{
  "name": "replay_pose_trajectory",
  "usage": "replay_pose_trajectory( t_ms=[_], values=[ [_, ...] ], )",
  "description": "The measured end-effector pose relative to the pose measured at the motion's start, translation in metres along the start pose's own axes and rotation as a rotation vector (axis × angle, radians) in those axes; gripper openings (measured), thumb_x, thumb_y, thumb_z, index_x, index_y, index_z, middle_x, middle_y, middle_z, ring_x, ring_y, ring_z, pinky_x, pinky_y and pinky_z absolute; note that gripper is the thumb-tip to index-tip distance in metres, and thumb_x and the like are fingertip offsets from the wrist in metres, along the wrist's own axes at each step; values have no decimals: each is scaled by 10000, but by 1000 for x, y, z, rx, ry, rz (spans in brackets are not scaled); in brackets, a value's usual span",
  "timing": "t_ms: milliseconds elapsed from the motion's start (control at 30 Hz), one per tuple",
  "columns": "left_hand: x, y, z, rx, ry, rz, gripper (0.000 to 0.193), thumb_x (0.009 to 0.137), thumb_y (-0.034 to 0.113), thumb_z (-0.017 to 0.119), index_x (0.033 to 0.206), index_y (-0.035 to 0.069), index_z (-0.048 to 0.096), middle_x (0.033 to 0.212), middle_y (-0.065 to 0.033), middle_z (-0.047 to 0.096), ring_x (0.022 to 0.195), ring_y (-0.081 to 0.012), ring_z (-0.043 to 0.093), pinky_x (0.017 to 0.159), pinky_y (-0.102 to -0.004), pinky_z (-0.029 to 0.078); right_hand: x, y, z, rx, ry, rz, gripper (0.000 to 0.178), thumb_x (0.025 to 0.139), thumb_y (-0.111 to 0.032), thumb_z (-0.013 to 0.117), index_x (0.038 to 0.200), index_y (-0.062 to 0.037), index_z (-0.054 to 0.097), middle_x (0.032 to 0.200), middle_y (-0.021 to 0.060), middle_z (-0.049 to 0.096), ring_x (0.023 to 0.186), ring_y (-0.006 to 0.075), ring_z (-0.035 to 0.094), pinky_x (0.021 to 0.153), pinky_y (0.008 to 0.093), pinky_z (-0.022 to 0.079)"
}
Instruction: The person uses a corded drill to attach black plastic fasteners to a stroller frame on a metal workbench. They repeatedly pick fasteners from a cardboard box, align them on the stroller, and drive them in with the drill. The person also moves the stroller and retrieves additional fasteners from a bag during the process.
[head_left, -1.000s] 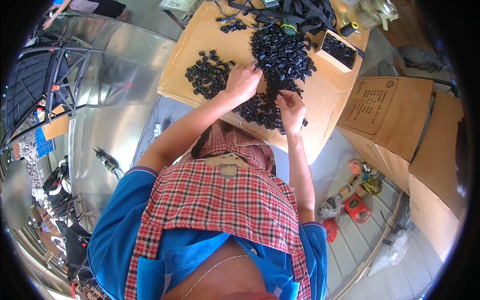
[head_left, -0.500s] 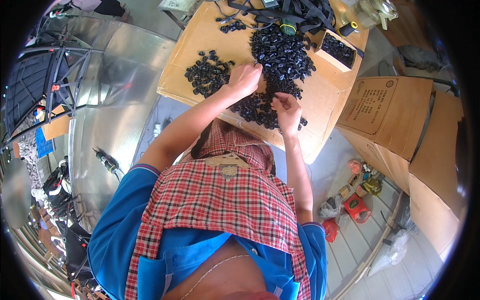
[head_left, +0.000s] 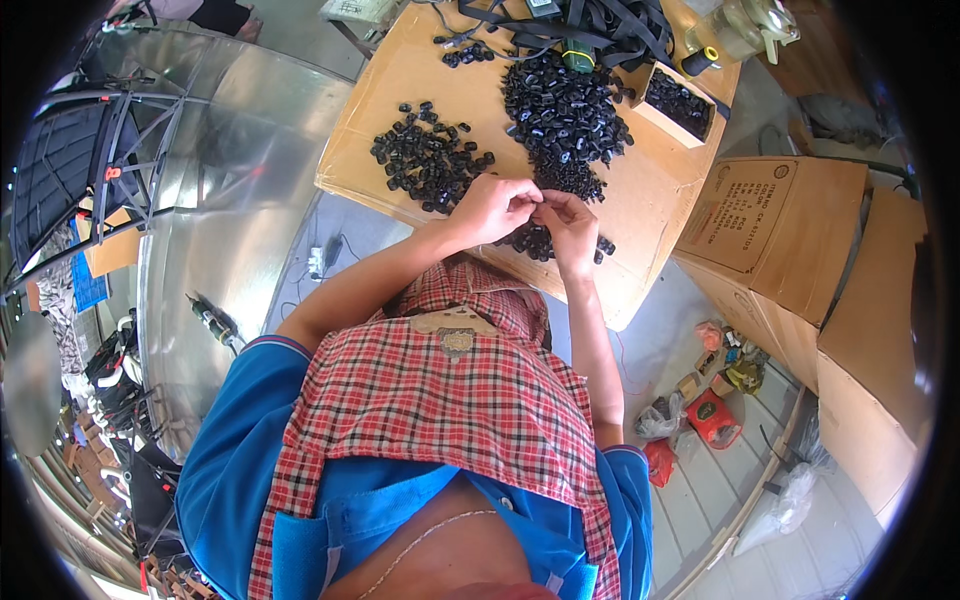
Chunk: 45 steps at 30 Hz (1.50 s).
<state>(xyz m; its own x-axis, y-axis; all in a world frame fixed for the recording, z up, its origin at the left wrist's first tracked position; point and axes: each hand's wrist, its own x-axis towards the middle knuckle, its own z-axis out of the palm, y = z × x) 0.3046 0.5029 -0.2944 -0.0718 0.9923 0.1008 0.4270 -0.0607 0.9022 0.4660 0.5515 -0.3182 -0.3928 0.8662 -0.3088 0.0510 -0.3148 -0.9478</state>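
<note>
My left hand (head_left: 492, 208) and my right hand (head_left: 568, 222) meet fingertip to fingertip over the near edge of the cardboard-topped table. Both are closed in a pinch, and whatever they hold is too small to make out. Under and beside them lies a near pile of small black plastic parts (head_left: 534, 243), partly covered by the hands. Just beyond is a patch of finer black pieces (head_left: 570, 182), joined to a large heap of black plastic parts (head_left: 565, 110). To the left of my left hand spreads another loose pile of black parts (head_left: 425, 155).
Black straps (head_left: 620, 30) and a green object (head_left: 577, 56) lie at the table's far side. Right of the heap stand an open box of black parts (head_left: 678, 102) and a yellow-black spool (head_left: 698, 61). Large cartons (head_left: 770, 215) stand to the right, a metal sheet surface (head_left: 250, 130) to the left.
My left hand has moved right and nearer, from beside the large heap to meet my right hand. My right hand has shifted slightly toward the left and nearer.
</note>
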Motion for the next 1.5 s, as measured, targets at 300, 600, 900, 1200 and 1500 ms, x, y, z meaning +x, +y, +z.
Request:
replay_pose_trajectory(
  t_ms=[300,600,900,1200,1500],
  values=[
    [-1,5,-15,-158,-54,-187,130,826,120,737,845,15,663,700,-46,672,603,-80,615,552,-238,473,-6,-14,1,236,-140,122,221,863,46,632,1083,70,633,959,134,689,818,172,675,758,275,569],
    [1,10,-18,-147,-16,-180,185,804,127,767,868,16,632,723,-33,653,624,-72,595,565,-239,470,-10,-16,2,513,-159,211,233,877,64,605,1110,64,621,1010,144,676,862,194,669,795,286,569],
    [3,-4,-25,82,130,-64,183,780,100,769,862,22,625,771,-42,660,637,-114,619,588,-255,516,7,-14,8,9,-67,-15,220,885,-6,610,1098,17,661,935,103,700,810,163,668,746,275,552],
    [27,-42,-51,663,224,104,64,828,176,703,839,115,722,814,-27,676,635,-163,662,555,-313,553,71,-10,-7,-843,227,-510,155,733,-22,723,870,-45,655,791,101,626,691,276,630,658,371,525],
    [50,-32,7,763,-17,19,155,748,158,720,802,38,637,834,-109,635,738,-296,663,627,-398,549,58,-14,-1,-776,235,-540,140,745,-37,732,802,-28,604,739,109,622,624,255,625,613,363,518]
  ],
)
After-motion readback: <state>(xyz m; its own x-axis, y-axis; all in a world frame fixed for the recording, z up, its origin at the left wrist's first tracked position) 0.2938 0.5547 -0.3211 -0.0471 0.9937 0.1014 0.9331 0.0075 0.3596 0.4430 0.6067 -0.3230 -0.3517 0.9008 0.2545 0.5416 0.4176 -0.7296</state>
